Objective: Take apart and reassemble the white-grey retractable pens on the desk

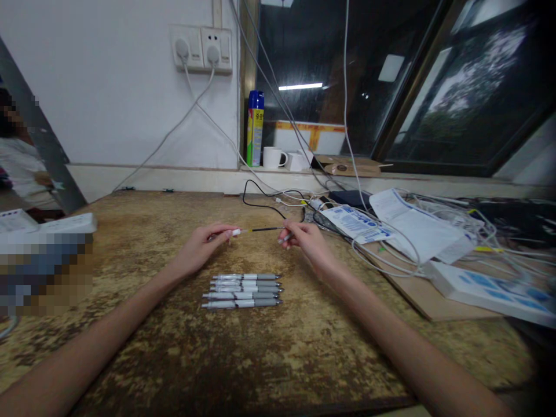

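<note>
Above the worn table, my left hand (208, 242) pinches a short white pen part (236, 232) between thumb and fingertips. A thin pen refill (266, 229), dark with a yellowish stretch at its left end, spans the gap between my hands. Its right end is pinched by my right hand (306, 242), whose curled fingers also hold a small pale piece (286, 238), mostly hidden. Whether the refill's left end sits inside the white part or only touches it, I cannot tell. Closer to me, several grey-and-white pens (243, 295) lie side by side, tips to the right.
Papers (421, 226), tangled cables and a white box (490, 292) crowd the right side. A black cable (245, 194) loops behind my hands. On the sill stand a spray can (255, 130) and a white mug (273, 157). A person's sleeve (21, 168) shows far left.
</note>
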### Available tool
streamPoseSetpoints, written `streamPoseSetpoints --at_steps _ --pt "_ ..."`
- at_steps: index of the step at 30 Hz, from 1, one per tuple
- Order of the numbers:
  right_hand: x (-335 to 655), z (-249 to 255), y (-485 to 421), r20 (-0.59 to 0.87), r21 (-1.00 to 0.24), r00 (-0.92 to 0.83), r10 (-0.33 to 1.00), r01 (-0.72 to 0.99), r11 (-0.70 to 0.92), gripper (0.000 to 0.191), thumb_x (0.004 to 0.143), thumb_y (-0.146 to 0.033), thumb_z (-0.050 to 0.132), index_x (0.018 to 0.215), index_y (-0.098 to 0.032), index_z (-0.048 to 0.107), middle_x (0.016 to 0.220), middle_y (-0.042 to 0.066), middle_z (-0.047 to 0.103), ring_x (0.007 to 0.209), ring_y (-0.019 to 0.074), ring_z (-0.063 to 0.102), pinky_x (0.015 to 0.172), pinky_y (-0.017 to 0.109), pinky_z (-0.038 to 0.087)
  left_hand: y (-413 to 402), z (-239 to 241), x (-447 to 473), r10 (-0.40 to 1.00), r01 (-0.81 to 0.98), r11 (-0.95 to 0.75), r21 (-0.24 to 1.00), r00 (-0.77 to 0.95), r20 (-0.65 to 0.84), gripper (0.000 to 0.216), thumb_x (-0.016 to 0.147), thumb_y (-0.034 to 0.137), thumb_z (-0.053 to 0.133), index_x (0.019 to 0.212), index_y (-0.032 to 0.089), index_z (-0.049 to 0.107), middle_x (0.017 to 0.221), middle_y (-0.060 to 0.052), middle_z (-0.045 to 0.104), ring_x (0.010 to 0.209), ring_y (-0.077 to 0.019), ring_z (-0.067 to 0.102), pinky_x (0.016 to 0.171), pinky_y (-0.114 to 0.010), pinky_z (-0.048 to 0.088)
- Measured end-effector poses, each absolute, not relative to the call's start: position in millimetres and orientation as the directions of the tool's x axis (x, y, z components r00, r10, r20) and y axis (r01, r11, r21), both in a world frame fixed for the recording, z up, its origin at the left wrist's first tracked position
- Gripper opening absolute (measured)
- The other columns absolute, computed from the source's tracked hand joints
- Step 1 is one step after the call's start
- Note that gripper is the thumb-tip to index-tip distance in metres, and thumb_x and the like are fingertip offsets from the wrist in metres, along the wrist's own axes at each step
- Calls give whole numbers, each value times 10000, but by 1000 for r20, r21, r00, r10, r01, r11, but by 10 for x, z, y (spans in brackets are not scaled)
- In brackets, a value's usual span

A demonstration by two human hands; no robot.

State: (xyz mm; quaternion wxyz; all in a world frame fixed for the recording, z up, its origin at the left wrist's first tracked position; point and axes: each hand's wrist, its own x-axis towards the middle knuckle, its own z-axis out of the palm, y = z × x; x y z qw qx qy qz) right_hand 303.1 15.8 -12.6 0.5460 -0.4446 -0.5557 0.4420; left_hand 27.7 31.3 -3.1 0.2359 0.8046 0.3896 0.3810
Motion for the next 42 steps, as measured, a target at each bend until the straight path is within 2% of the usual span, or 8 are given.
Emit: streamPoseSetpoints --at_steps 10,16,21,28,34,38,42 --pt "3029 -163 176 329 -924 -70 942 183 336 446 932 -549 596 741 -161 706 731 54 693 627 161 606 643 296 461 305 -23 288 807 429 -580 693 416 419 375 990 489 632 1175 205 794 1238 -79 769 1149 -271 685 1057 -372 475" --pt "2959 -175 117 482 -762 -154 862 411 500 256 955 -405 639 889 -185 752 835 39 734 757 181 645 706 292 458 248 -1 303 819 443 -557 702 434 376 336 967 464 674 1162 215 787 1171 -60 784 1046 -249 712 979 -360 510" --pt "2869 -178 60 514 -731 -208 832 401 551 172 954 -328 653 936 -185 745 922 45 742 815 175 653 738 281 471 178 44 344 793 448 -595 667 463 396 286 966 430 675 1124 224 795 1122 -46 785 1031 -239 705 928 -336 507" --pt "2873 -184 42 401 -790 -230 887 404 462 289 988 -392 587 854 -173 720 805 35 728 739 177 637 699 295 437 137 61 400 795 472 -592 653 476 377 256 959 422 687 1105 245 801 1077 -28 795 976 -222 710 879 -327 502" --pt "2882 -222 111 362 -855 -165 918 334 397 405 999 -482 491 869 -175 722 857 57 727 811 203 673 800 332 490 146 36 389 811 483 -572 662 455 368 275 956 441 683 1102 241 802 1094 -41 794 960 -226 708 845 -329 506" --pt "2935 -214 166 401 -883 -45 915 249 399 236 881 -344 577 946 -177 730 878 46 704 840 205 674 853 340 505 162 36 358 826 507 -557 658 421 374 278 965 449 665 1096 245 802 1101 -48 793 952 -229 707 849 -341 511" --pt "2953 -150 142 396 -900 -41 917 179 397 236 835 -326 613 991 -186 721 866 34 721 862 208 683 885 345 507 187 34 339 823 509 -563 651 416 386 285 965 456 659 1098 246 799 1097 -46 792 942 -225 705 846 -335 513"
